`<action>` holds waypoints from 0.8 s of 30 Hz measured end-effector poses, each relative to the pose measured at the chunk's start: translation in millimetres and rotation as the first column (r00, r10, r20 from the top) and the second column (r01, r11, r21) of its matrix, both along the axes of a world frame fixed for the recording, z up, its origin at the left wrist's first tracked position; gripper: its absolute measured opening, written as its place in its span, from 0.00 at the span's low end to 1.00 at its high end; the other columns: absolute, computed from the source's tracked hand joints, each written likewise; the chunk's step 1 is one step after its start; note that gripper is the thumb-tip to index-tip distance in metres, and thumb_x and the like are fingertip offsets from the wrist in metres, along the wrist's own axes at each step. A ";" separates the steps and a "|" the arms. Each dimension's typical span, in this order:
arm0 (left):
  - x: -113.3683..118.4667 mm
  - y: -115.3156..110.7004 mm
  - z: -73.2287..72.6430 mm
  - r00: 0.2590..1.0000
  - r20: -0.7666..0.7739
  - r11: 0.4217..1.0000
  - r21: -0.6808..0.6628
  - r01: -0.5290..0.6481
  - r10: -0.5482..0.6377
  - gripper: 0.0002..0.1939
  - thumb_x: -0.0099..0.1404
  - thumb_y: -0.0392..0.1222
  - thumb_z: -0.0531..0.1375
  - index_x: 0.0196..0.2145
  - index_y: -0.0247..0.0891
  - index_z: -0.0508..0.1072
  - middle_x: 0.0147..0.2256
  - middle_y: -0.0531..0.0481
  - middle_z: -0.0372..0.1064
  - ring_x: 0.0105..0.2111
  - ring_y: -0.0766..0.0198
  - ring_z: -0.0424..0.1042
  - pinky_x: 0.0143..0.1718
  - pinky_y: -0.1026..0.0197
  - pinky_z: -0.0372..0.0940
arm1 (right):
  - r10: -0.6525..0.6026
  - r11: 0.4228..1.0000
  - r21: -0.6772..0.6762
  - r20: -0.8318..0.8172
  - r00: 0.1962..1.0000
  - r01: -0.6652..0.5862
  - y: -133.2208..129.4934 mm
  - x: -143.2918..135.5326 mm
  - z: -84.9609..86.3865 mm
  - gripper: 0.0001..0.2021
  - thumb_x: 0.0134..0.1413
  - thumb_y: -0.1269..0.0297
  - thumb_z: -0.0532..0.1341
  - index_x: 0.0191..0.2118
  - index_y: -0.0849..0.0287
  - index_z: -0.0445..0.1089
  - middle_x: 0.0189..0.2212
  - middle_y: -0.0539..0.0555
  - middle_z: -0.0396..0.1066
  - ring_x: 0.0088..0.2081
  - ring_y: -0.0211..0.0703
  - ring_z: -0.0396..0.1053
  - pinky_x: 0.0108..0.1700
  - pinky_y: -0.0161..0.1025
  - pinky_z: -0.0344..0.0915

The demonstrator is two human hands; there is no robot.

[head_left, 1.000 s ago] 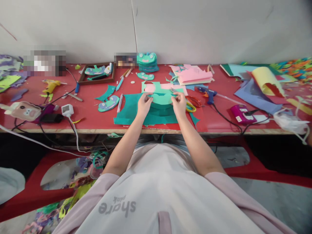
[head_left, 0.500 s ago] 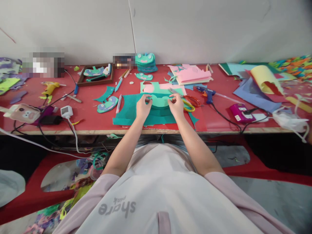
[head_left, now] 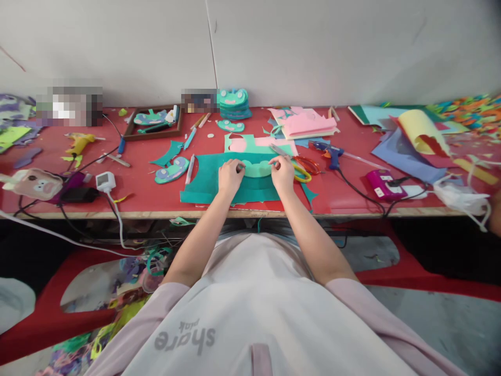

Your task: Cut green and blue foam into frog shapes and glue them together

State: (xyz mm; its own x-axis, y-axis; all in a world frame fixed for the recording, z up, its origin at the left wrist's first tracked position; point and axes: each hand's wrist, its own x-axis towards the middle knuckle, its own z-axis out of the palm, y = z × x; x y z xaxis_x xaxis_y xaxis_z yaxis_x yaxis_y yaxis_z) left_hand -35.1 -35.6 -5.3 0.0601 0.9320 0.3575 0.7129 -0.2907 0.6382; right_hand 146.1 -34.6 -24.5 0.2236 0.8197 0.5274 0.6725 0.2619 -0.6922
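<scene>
A light-green felt frog-shaped cutout [head_left: 258,168] lies low over a dark teal felt sheet [head_left: 205,175]. My left hand [head_left: 230,176] pinches its left end between thumb and finger. At the opposite end, my right hand [head_left: 282,171] grips the cutout in the same way. Scissors with red and yellow handles [head_left: 305,168] rest just beyond my right hand. A pen [head_left: 190,169] lies on the left part of the teal sheet. Behind the sheet is a pale green and pink felt piece [head_left: 250,143].
A finished-looking frog face [head_left: 172,171] lies to the left, and a stack of them [head_left: 234,104] stands at the back. A blue glue gun [head_left: 332,155] with its cord sits on the right, near a purple power strip [head_left: 379,185]. A yellow glue gun [head_left: 79,142] is at far left.
The light-green cutout has tipped flatter and lower towards the teal sheet, looking narrower from above. Both hands still hold its ends and have shifted only slightly.
</scene>
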 end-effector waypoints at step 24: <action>0.0 0.4 -3.7 0.999 -0.042 1.000 0.021 0.013 -0.012 0.09 0.57 0.30 0.55 0.31 0.41 0.72 0.30 0.47 0.67 0.35 0.57 0.67 0.41 0.54 0.62 | -0.028 1.000 -0.015 0.005 1.000 0.028 -0.9 -1.1 -1.2 0.09 0.45 0.78 0.53 0.26 0.57 0.66 0.26 0.50 0.60 0.29 0.40 0.58 0.38 0.41 0.60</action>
